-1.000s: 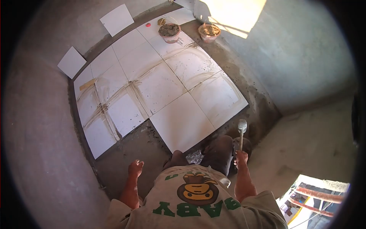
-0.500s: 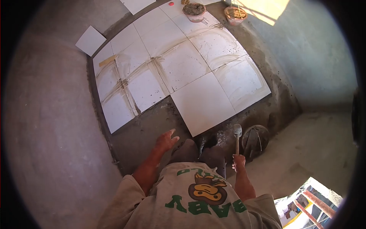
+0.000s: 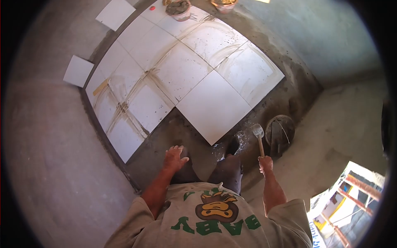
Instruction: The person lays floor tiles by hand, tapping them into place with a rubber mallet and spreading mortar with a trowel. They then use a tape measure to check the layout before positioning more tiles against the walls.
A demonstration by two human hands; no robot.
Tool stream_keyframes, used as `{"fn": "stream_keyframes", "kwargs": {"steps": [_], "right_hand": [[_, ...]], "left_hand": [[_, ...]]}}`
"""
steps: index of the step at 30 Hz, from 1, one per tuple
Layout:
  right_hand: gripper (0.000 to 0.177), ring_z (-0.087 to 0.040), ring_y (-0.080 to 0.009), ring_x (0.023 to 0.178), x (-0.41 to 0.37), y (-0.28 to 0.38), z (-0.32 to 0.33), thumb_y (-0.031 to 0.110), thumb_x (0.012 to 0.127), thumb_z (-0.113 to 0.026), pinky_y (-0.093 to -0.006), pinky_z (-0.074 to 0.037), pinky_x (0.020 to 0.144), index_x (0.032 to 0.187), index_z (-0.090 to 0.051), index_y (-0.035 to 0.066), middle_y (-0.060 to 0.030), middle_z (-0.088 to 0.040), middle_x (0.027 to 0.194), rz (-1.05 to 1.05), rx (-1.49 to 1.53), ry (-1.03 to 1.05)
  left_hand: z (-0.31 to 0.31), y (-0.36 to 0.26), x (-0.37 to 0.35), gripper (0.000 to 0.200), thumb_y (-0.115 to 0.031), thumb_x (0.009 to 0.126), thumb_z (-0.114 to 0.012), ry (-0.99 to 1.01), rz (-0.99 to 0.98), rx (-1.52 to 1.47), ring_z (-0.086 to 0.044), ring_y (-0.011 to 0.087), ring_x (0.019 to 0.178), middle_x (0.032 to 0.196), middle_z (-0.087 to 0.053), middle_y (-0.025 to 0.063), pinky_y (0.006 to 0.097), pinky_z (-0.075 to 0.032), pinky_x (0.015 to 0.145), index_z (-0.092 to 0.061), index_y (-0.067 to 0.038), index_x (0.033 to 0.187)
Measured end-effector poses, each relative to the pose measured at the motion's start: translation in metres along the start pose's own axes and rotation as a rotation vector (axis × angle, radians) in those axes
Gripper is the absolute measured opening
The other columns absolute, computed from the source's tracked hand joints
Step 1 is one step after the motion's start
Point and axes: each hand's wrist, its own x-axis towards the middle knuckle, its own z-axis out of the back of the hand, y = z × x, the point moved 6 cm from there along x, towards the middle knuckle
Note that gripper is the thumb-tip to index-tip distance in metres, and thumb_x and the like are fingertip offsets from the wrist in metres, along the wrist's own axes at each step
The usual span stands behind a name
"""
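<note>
My right hand (image 3: 266, 164) is closed around the wooden handle of a mallet (image 3: 258, 131), whose pale, caked head points away from me over the wet floor. Fingers apart and holding nothing, my left hand (image 3: 175, 158) overlaps my left knee in this view. Ahead of my knees lies a clean white tile (image 3: 213, 108), one corner pointing towards me. It adjoins other laid white tiles (image 3: 182, 70), many smeared with grey mortar along their joints. Dark bare floor (image 3: 165, 130) shows left of the clean tile's near corner.
A dark round bucket (image 3: 280, 134) stands right of the mallet. At the far edge are a tub of mortar (image 3: 178, 10) and a second tub (image 3: 224, 5). Loose tiles (image 3: 78, 71) lean by the left wall. A yellowish strip (image 3: 100, 87) lies on the left tiles.
My view has turned and shifted, so the tiles appear rotated. My left hand has drawn back to the knee, its fingers spread. The mallet stays in my right hand, its head tilted left.
</note>
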Motion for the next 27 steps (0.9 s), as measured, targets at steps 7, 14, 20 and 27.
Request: {"fn": "stream_keyframes", "kwargs": {"steps": [7,14,20,27], "right_hand": [[0.029,-0.059,-0.0239,0.047,-0.087,-0.002,-0.068,0.023,0.075,-0.055,-0.0346,-0.05,0.039,0.083,-0.058,-0.005,-0.0144,-0.059,0.062,-0.111,0.181,-0.184],[0.029,-0.055,-0.0193,0.045,-0.198,-0.04,-0.199,0.024,0.075,-0.06,-0.034,-0.045,0.038,0.088,-0.058,-0.002,-0.0093,-0.054,0.06,-0.325,0.447,-0.264],[0.024,-0.056,-0.019,0.046,-0.252,-0.019,-0.265,0.022,0.076,-0.06,-0.0334,-0.046,0.039,0.085,-0.059,-0.001,-0.0088,-0.055,0.06,-0.375,0.551,-0.177],[0.036,-0.061,-0.0213,0.054,-0.27,0.028,-0.299,0.032,0.077,-0.058,-0.0342,-0.05,0.048,0.092,-0.061,-0.001,-0.0123,-0.061,0.068,-0.181,0.247,0.006]], "left_hand": [[0.033,0.08,0.066,0.061,-0.035,0.072,-0.067,-0.069,-0.181,-0.004,-0.041,0.031,0.119,0.126,-0.047,0.0151,0.0502,-0.029,0.1,-0.048,-0.007,0.123],[0.058,0.265,0.08,0.061,-0.039,0.074,-0.064,-0.119,-0.154,-0.127,-0.047,0.0288,0.114,0.12,-0.052,0.0162,0.0505,-0.031,0.096,-0.049,-0.004,0.121],[0.064,0.35,0.044,0.057,-0.042,0.076,-0.061,0.111,0.052,-0.012,-0.055,0.0301,0.103,0.108,-0.059,0.0169,0.0404,-0.041,0.09,-0.053,-0.003,0.116],[0.017,0.289,0.012,0.057,-0.044,0.073,-0.061,0.287,-0.021,-0.081,-0.059,0.0292,0.097,0.102,-0.062,0.0157,0.0373,-0.044,0.086,-0.057,-0.002,0.111]]}}
